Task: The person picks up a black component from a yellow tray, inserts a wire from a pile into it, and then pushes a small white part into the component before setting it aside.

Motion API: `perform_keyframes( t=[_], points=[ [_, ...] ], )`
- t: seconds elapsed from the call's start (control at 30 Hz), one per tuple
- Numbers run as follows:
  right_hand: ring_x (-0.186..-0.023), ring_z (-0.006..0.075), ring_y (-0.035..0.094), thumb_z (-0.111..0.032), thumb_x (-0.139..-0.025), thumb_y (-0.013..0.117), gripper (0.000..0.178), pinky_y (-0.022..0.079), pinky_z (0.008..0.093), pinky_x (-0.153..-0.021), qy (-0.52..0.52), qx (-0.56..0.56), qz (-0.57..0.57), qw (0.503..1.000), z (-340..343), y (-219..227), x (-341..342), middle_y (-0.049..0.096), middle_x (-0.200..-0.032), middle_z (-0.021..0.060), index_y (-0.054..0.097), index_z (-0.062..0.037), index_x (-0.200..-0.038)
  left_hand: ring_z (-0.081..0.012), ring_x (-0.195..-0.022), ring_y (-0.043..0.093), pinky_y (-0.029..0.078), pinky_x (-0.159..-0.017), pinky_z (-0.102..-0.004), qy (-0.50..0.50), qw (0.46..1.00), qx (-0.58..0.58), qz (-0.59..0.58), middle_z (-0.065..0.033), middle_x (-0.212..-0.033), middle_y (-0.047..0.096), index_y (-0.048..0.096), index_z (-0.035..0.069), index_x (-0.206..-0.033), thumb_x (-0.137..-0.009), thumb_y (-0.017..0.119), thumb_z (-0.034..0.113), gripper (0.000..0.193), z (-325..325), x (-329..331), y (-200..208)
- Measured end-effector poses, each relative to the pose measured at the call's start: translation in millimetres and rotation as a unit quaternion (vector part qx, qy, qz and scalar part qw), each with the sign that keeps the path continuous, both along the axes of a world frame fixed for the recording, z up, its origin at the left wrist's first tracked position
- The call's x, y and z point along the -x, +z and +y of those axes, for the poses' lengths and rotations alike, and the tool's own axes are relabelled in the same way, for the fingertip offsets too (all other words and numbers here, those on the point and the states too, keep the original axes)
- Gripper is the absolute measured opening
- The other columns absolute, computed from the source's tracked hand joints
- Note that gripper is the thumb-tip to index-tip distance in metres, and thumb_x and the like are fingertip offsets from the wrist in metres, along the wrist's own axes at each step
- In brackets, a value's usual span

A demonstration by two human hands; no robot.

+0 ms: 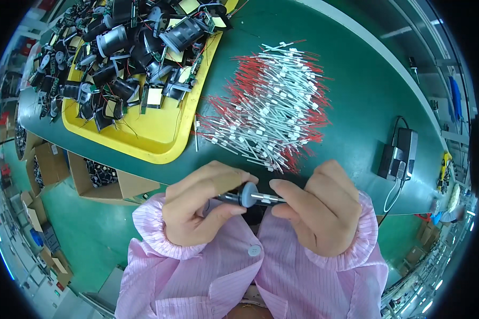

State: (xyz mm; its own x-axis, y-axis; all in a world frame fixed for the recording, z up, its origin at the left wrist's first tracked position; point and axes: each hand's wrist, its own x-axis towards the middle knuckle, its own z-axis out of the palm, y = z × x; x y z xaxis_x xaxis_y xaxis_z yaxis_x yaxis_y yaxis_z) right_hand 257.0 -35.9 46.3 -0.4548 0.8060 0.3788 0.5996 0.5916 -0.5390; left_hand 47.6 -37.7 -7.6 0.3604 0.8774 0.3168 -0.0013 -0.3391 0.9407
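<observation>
My left hand (197, 204) pinches a small black cylindrical part with a round grey end disc (248, 194), held above the table's near edge. Most of its black body is hidden by my fingers. From the right, my right hand (324, 212) grips a thin white-sleeved wire piece (265, 198) between thumb and forefinger. Its near tip meets the face of the grey disc; whether it sits inside cannot be made out. Just beyond my hands lies a heap of similar white-sleeved wires (277, 106) with red ends.
A yellow tray (162, 155) at the left holds several black parts with green circuit boards (135, 58); more lie left of it. A black boxy device (399, 154) with a cable stands on the green table (362, 106) at right. Cardboard boxes (82, 178) sit on the floor.
</observation>
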Motion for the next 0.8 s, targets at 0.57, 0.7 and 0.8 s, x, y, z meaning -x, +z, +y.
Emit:
perform_keyframes(
  t=[0.57, 0.7, 0.8],
  points=[
    [-0.049, 0.0196, 0.04, 0.001, -0.06, 0.07, 0.022, 0.03, 0.0325, -0.042, 0.041, 0.026, 0.05, 0.998, 3.3, -15.7, 0.9, 0.038, -0.059, 0.0044, 0.061, 0.0031, -0.079, -0.0295, -0.071, 0.062, 0.05, -0.063, -0.0325, 0.043, 0.996, -0.042, 0.063, -0.0183, -0.088, 0.065, 0.062, -0.009, -0.102, -0.067, 0.073, -0.001, 0.038, 2.9, -13.1, 7.4],
    [-0.051, 0.0191, 0.044, -0.005, -0.067, 0.072, 0.015, 0.034, 0.032, -0.045, 0.032, 0.036, 0.019, 0.999, 35.4, -8.8, -11.3, 0.045, -0.058, 0.0051, 0.063, 0.0014, -0.077, -0.036, -0.086, 0.063, 0.051, -0.076, -0.037, 0.135, 0.985, -0.021, 0.11, -0.0212, -0.099, 0.064, 0.059, -0.008, -0.108, -0.071, 0.071, -0.001, 0.04, 16.2, -12.5, 14.3],
    [-0.06, 0.0092, 0.049, -0.016, -0.087, 0.064, 0.019, 0.038, 0.0243, -0.052, -0.198, 0.102, 0.061, 0.973, 87.0, 6.2, -59.0, 0.054, -0.061, -0.0012, 0.068, 0.0019, -0.084, -0.0343, -0.085, 0.059, 0.046, -0.074, -0.0386, 0.387, 0.856, -0.165, 0.301, -0.0179, -0.096, 0.062, 0.06, -0.006, -0.097, -0.079, 0.063, -0.005, 0.019, 40.6, 7.5, -2.7]
  ],
)
